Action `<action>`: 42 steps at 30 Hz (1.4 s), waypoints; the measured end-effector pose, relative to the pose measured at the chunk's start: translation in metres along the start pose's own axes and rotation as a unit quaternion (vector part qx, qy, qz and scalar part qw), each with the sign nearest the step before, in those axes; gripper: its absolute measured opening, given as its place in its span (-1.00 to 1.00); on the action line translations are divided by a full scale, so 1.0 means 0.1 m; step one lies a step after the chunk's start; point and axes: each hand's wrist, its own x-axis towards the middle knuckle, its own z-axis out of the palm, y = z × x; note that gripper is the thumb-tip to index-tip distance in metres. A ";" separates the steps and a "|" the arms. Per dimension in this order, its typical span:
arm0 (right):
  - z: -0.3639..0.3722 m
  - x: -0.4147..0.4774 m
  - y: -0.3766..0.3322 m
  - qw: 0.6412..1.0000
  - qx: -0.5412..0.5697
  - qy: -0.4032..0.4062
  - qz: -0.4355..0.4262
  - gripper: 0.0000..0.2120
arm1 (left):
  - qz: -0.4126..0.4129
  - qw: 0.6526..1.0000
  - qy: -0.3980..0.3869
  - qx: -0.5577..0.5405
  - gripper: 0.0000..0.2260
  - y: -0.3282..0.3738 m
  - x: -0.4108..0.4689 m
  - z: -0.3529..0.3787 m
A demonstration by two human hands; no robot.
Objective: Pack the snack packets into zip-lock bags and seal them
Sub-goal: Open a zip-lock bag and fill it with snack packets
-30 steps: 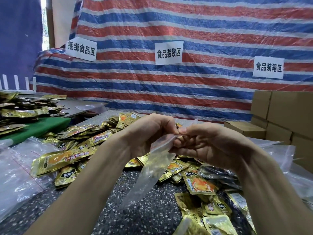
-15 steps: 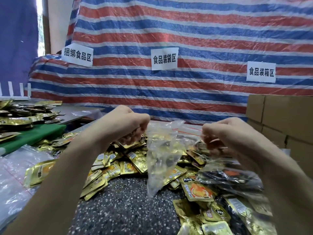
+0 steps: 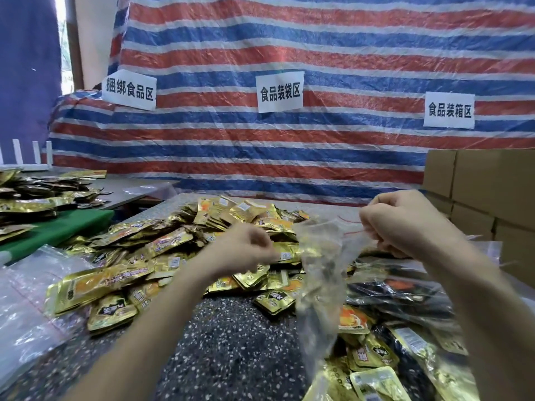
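Evidently, blur smears left hand (image 3: 243, 250) beside zip-lock bag (image 3: 320, 273).

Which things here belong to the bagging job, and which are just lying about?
Job: zip-lock bag held in right hand; gold snack packets; left hand over them.
Lying about: cardboard boxes; wall signs; striped tarp; green mat.

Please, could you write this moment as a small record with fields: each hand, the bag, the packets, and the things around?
left hand: over the snack packets, blurred, grip unclear
right hand: pinches the mouth of the zip-lock bag
zip-lock bag: clear, hangs down, nothing visibly inside
snack packets: gold pile on the speckled table
right side: cardboard boxes
background: striped tarp
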 end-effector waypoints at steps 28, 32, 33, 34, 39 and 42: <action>0.33 -0.14 -0.13 0.998 -0.040 -0.033 -0.022 -0.85 | 0.105 0.938 0.283 -0.171 -0.72 0.61 -0.37 -0.46; 0.30 -0.14 -0.12 0.998 0.043 -0.046 0.002 -0.86 | 0.126 0.947 0.287 -0.073 -0.78 0.69 -0.46 -0.47; 0.29 -0.13 -0.13 0.997 0.065 -0.051 0.008 -0.87 | 0.130 0.945 0.292 -0.066 -0.78 0.71 -0.48 -0.48; 0.28 -0.13 -0.13 0.996 0.077 -0.052 0.009 -0.89 | 0.134 0.945 0.292 -0.063 -0.77 0.72 -0.50 -0.50; 0.28 -0.14 -0.12 0.995 0.088 -0.052 0.005 -0.88 | 0.138 0.948 0.284 -0.047 -0.75 0.74 -0.57 -0.59; 0.25 -0.16 -0.13 0.992 0.113 -0.050 0.017 -0.87 | 0.137 0.947 0.288 -0.032 -0.76 0.72 -0.59 -0.62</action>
